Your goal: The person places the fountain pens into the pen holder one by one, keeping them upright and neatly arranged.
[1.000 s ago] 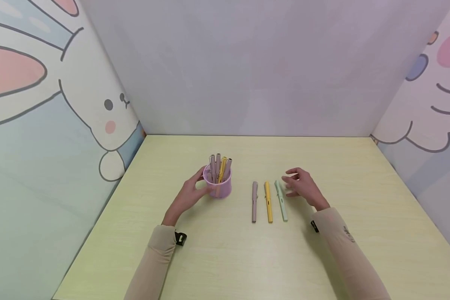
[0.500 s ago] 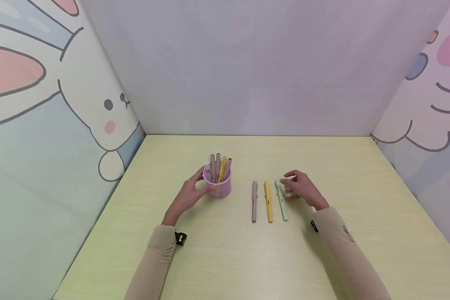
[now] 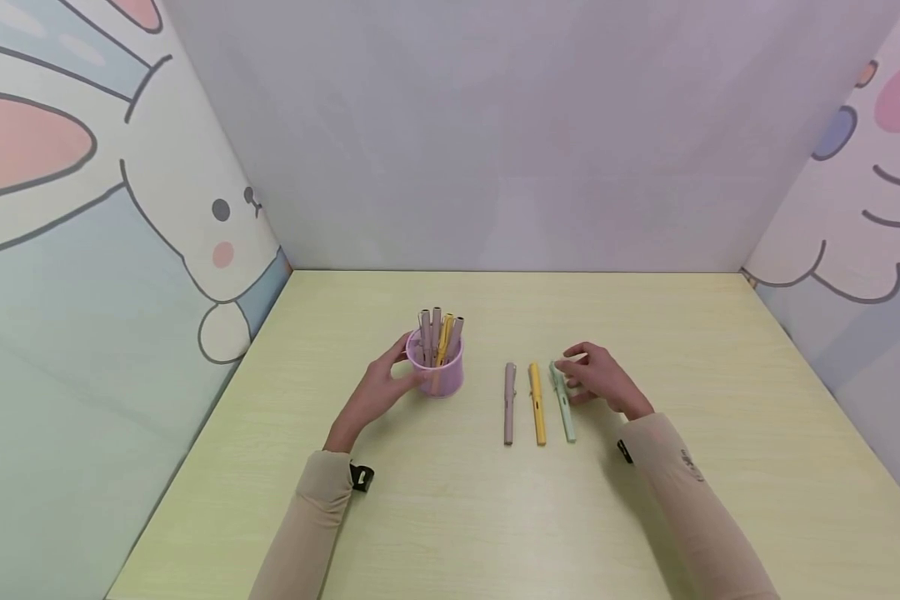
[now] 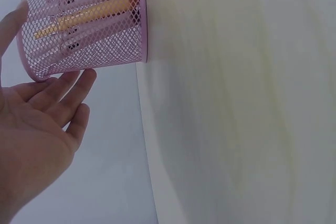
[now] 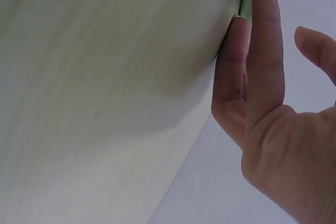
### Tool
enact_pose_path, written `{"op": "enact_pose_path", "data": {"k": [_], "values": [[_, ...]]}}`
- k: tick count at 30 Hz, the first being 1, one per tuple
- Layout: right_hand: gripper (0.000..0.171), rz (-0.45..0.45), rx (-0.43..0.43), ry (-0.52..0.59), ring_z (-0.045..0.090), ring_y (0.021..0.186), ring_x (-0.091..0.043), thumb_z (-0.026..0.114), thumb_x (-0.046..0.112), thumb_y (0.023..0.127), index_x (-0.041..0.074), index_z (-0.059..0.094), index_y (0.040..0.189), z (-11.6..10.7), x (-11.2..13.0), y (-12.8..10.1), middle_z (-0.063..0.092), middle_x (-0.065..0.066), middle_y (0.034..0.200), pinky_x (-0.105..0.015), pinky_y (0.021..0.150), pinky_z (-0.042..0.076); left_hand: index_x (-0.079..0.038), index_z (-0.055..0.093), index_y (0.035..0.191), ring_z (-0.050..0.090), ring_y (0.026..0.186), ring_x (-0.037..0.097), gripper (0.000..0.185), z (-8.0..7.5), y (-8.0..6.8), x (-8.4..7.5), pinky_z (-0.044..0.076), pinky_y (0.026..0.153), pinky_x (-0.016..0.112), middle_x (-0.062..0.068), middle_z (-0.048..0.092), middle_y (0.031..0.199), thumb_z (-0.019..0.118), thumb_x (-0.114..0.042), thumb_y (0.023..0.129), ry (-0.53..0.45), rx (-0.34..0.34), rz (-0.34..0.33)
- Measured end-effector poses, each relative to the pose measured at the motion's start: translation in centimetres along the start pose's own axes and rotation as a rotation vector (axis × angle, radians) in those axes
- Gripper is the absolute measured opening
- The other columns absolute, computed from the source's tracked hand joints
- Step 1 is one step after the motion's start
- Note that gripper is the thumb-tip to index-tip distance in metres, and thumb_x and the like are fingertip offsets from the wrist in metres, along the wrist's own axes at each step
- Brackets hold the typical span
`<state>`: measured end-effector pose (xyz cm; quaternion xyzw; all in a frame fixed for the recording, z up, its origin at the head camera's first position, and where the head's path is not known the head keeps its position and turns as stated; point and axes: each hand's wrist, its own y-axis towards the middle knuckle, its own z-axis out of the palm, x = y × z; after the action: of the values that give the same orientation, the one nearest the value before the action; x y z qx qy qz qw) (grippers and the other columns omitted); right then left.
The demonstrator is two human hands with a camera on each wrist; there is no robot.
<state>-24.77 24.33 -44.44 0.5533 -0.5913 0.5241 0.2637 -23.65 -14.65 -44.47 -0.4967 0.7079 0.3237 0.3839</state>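
Head view: green pen point(image 3: 566, 412) against parted right grip point(image 3: 602, 377), left grip point(image 3: 377, 387) clasped around cup point(image 3: 452, 380).

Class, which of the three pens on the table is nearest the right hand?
The light green pen, rightmost, partly covered by the right hand; the yellow pen and mauve pen lie farther left.

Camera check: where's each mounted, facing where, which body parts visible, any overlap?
Head: head-worn, facing forward and down at the table; left hand, right hand, forearms show.
Left wrist: wrist-worn, facing the mesh cup; left hand shows.
Right wrist: wrist-worn, facing the table and green pen; right hand shows.
Shared: head and left wrist both show the mesh cup.
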Motion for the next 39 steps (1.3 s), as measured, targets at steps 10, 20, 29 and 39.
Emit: {"op": "enact_pose_path", "data": {"k": [10,20,29,39], "values": [[0.052,0.015,0.002,-0.007,0.058,0.092,-0.025,0.061,0.023,0.105,-0.008,0.041,0.142,0.53,0.32,-0.05,0.053,-0.022,0.117,-0.037,0.072,0.062,-0.011,0.030,0.164,0.045,0.141,0.039,0.080,-0.28,-0.14,0.14,0.030,0.114,0.067,0.018,0.050,0.154,0.072,-0.030,0.099,0.000,0.006,0.006],[0.052,0.006,0.009,-0.044,0.058,0.092,-0.024,0.062,0.022,0.105,-0.010,0.041,0.141,0.76,0.27,0.02,0.055,-0.022,0.118,-0.036,0.070,0.062,-0.011,0.031,0.164,0.045,0.140,0.039,0.079,-0.27,-0.24,0.08,0.031,0.113,0.066,0.018,0.050,0.154,0.072,-0.028,0.099,-0.003,0.008,0.008],[0.052,0.006,0.013,-0.052,0.058,0.093,-0.026,0.063,0.020,0.104,-0.011,0.043,0.140,0.84,0.21,0.08,0.055,-0.024,0.120,-0.037,0.070,0.062,-0.009,0.033,0.163,0.047,0.139,0.039,0.077,-0.24,-0.29,0.08,0.030,0.114,0.066,0.019,0.052,0.151,0.072,-0.025,0.098,-0.007,0.000,0.034],[0.048,0.003,0.016,-0.079,0.059,0.091,-0.025,0.067,0.013,0.100,-0.011,0.047,0.136,0.82,-0.14,0.58,0.057,-0.023,0.117,-0.035,0.070,0.062,-0.013,0.034,0.163,0.047,0.139,0.037,0.078,-0.23,-0.18,-0.11,0.029,0.115,0.066,0.017,0.053,0.151,0.074,-0.028,0.097,-0.011,-0.005,0.022]]}}
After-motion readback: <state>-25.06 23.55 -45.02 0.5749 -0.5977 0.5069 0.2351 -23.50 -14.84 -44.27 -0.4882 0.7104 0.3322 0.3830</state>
